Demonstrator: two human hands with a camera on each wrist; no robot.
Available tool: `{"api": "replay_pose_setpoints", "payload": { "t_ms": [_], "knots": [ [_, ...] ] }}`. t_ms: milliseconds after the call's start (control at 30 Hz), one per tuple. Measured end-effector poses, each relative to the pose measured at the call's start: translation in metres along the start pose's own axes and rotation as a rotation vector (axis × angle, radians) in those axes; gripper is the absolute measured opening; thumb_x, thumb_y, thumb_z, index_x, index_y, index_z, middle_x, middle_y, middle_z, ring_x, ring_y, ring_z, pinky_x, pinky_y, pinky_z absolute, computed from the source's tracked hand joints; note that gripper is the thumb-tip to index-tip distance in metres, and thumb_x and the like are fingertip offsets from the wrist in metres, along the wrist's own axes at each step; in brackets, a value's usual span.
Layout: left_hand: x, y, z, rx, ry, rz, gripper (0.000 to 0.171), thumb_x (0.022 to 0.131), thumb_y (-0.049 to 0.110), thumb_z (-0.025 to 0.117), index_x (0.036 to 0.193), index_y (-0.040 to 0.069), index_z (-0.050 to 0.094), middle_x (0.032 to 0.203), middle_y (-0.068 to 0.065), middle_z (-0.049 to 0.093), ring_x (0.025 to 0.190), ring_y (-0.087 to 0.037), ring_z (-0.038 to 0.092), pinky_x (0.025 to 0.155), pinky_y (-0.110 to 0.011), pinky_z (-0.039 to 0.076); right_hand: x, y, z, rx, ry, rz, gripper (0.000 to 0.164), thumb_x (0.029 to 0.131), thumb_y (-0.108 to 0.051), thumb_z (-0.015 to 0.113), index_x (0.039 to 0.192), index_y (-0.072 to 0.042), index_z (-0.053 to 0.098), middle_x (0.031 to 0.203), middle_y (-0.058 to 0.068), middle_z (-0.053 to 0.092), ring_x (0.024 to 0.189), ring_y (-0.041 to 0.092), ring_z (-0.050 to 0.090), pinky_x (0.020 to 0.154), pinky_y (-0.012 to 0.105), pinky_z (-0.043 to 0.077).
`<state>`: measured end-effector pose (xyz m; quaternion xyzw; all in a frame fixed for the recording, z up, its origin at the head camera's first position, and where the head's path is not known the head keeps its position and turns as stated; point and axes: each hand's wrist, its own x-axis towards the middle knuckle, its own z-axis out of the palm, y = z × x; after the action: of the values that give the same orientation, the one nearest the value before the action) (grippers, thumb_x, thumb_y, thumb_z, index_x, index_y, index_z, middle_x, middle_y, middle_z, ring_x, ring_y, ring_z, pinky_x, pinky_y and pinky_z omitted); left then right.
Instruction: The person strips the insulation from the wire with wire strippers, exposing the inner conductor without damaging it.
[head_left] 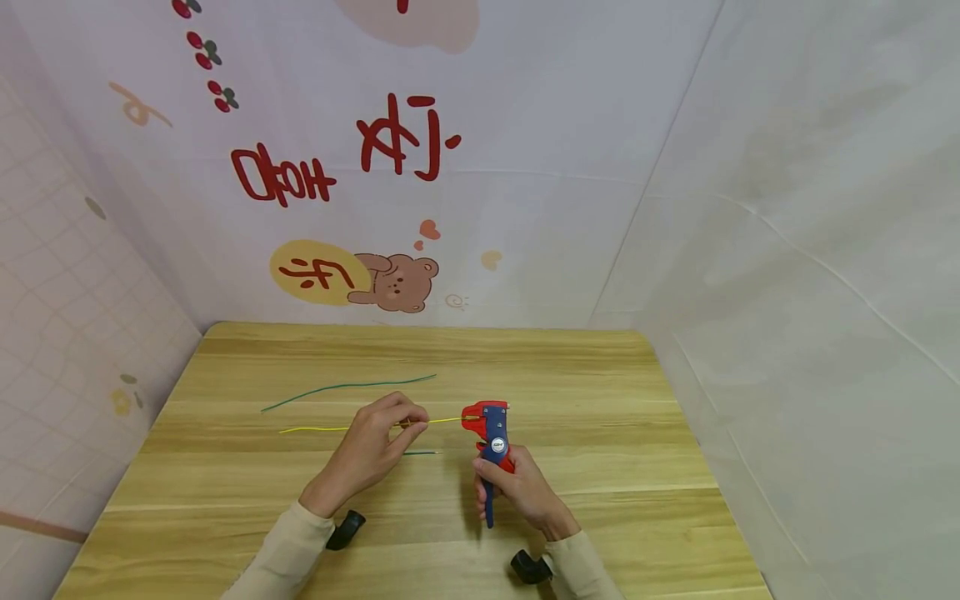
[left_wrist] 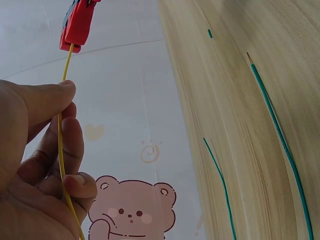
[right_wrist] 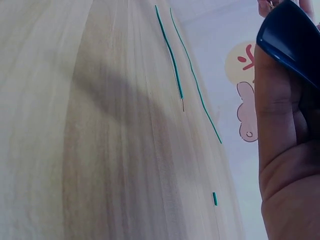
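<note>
Thumb and fingers of my left hand (head_left: pixel 369 440) pinch a thin yellow wire (head_left: pixel 446 420). One end of the wire enters the red nose of a wire stripper (head_left: pixel 495 433); the other trails out to the left. The nose hides the wire's tip. My right hand (head_left: pixel 527 490) grips the stripper by its blue and red handles, holding it upright above the table. In the left wrist view the yellow wire (left_wrist: pixel 61 142) runs down across the fingers from the red nose (left_wrist: pixel 77 27). The right wrist view shows a dark blue handle (right_wrist: pixel 287 40) against the fingers.
A long green wire (head_left: pixel 348 385) lies farther back on the wooden table (head_left: pixel 600 375). Nearer, a second green wire (left_wrist: pixel 280 132) has a bare copper end and is partly behind the left hand. A short green insulation piece (right_wrist: pixel 215 198) lies on the tabletop. Walls stand behind and beside it.
</note>
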<state>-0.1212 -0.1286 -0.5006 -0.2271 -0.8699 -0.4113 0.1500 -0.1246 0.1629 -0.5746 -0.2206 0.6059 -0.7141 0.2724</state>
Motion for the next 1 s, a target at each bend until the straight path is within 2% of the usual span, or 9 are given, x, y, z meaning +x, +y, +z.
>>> {"api": "replay_pose_setpoints", "payload": {
  "t_ms": [133,400,533,733,1000],
  "knots": [
    [-0.0002,-0.0002,-0.0002,0.001,0.0,0.004,0.01,0.099,0.007,0.087,0.1,0.016,0.083,0.1,0.004,0.077,0.088,-0.006,0.069,0.076,-0.039,0.064,0.0002,0.0004,0.0002,-0.008,0.005,-0.001,0.047,0.12,-0.017,0.054,0.109,0.028,0.049,0.077,0.0,0.069,0.065,0.013,0.071,0.064,0.036,0.069],
    [-0.0002,0.0002,-0.0004,0.004,0.0,0.004,0.01,0.098,0.007,0.087,0.1,0.016,0.083,0.099,0.005,0.076,0.087,-0.005,0.069,0.075,-0.039,0.064,0.0008,0.0018,-0.0002,-0.019,0.032,0.03,0.048,0.12,-0.02,0.055,0.105,0.026,0.054,0.074,0.004,0.066,0.062,0.012,0.07,0.062,0.032,0.067],
    [-0.0001,0.0006,-0.0004,0.005,0.003,0.008,0.01,0.099,0.007,0.087,0.099,0.016,0.083,0.099,0.004,0.076,0.087,-0.005,0.068,0.074,-0.038,0.064,0.0005,0.0011,0.0003,-0.029,0.036,0.025,0.047,0.12,-0.021,0.055,0.103,0.023,0.055,0.074,0.001,0.066,0.062,0.012,0.069,0.062,0.032,0.066],
    [0.0,0.0008,-0.0004,0.003,0.008,0.013,0.011,0.098,0.006,0.087,0.099,0.016,0.083,0.099,0.005,0.076,0.087,-0.005,0.069,0.074,-0.037,0.064,0.0003,0.0006,0.0022,-0.023,0.043,0.017,0.05,0.12,-0.02,0.054,0.105,0.027,0.052,0.073,-0.001,0.067,0.061,0.011,0.069,0.06,0.031,0.066],
    [0.0001,0.0008,-0.0002,0.005,0.015,0.018,0.011,0.098,0.006,0.087,0.1,0.016,0.083,0.099,0.005,0.076,0.086,-0.005,0.068,0.073,-0.036,0.063,0.0011,0.0006,0.0048,-0.017,0.054,-0.011,0.049,0.12,-0.015,0.052,0.109,0.032,0.044,0.069,0.012,0.061,0.059,0.011,0.068,0.059,0.034,0.066]
  ]
}}
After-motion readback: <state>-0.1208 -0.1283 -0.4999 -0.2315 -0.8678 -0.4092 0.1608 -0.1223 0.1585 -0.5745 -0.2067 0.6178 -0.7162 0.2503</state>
